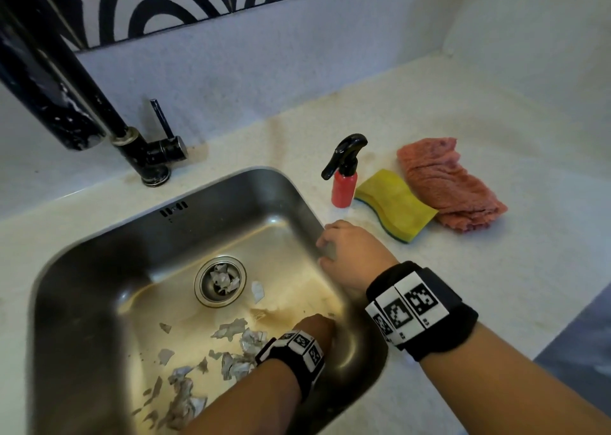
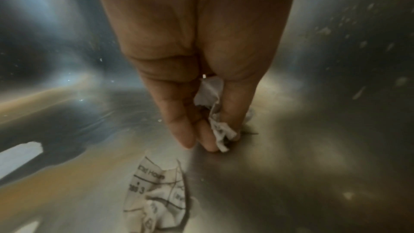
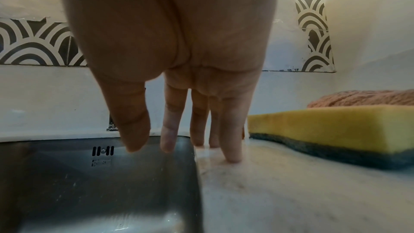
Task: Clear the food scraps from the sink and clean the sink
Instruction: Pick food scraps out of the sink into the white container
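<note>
A steel sink (image 1: 99, 269) holds several torn, crumpled paper-like scraps (image 1: 231, 329) on its stained bottom, and more scraps fill the drain strainer (image 1: 220, 281). My left hand (image 1: 314, 330) is down at the sink's front right corner. In the left wrist view my left hand (image 2: 215, 130) pinches a small crumpled scrap (image 2: 220, 130) between fingers and thumb against the sink floor; another printed scrap (image 2: 156, 196) lies just in front of it. My right hand (image 1: 350, 256) rests on the sink's right rim, its straight fingers (image 3: 233, 141) touching the counter, holding nothing.
A red spray bottle (image 1: 344, 183) with a black trigger, a yellow sponge (image 1: 396, 204) and a pink cloth (image 1: 449, 183) sit on the white counter (image 1: 496, 269) right of the sink. A black faucet (image 1: 132, 143) stands behind the sink at the left.
</note>
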`<control>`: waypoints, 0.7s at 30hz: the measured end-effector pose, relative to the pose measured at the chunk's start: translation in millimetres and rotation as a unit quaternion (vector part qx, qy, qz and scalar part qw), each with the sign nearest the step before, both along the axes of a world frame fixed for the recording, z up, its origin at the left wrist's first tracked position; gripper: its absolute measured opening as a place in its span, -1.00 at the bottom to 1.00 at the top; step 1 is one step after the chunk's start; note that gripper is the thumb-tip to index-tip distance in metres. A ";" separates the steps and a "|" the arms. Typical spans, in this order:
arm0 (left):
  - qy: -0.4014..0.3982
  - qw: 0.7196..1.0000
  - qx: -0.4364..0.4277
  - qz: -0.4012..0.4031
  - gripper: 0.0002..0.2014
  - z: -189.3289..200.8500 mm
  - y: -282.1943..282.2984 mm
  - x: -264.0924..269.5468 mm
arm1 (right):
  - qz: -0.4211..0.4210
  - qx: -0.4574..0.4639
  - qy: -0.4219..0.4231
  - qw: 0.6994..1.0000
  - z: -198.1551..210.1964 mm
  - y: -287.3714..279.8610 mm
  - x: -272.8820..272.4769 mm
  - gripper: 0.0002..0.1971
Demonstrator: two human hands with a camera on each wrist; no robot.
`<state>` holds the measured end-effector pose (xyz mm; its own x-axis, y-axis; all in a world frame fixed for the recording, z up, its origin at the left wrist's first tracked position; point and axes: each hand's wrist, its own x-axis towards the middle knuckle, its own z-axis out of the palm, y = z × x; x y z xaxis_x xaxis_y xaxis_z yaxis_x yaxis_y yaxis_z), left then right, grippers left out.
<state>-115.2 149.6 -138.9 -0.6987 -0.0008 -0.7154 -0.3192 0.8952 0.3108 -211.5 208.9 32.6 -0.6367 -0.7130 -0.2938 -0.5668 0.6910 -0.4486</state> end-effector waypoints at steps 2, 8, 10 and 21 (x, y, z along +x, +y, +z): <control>-0.015 1.000 0.005 0.001 -0.71 1.8 -0.1 1.1 | -0.001 0.003 -0.004 1.000 0.8 2.1 0.9 -0.71; 0.035 0.997 -0.011 0.071 -0.69 22.9 -12.9 -2.9 | -0.006 0.018 -0.013 1.000 5.3 11.1 5.0 -0.69; 0.080 0.991 -0.013 0.109 -0.75 37.1 -18.7 -6.6 | -0.015 0.019 -0.015 1.000 7.7 15.8 5.9 -0.68; 0.378 0.872 0.165 0.264 -0.65 180.3 -3.1 3.2 | 0.054 -0.108 -0.024 0.992 54.2 75.3 25.7 -0.51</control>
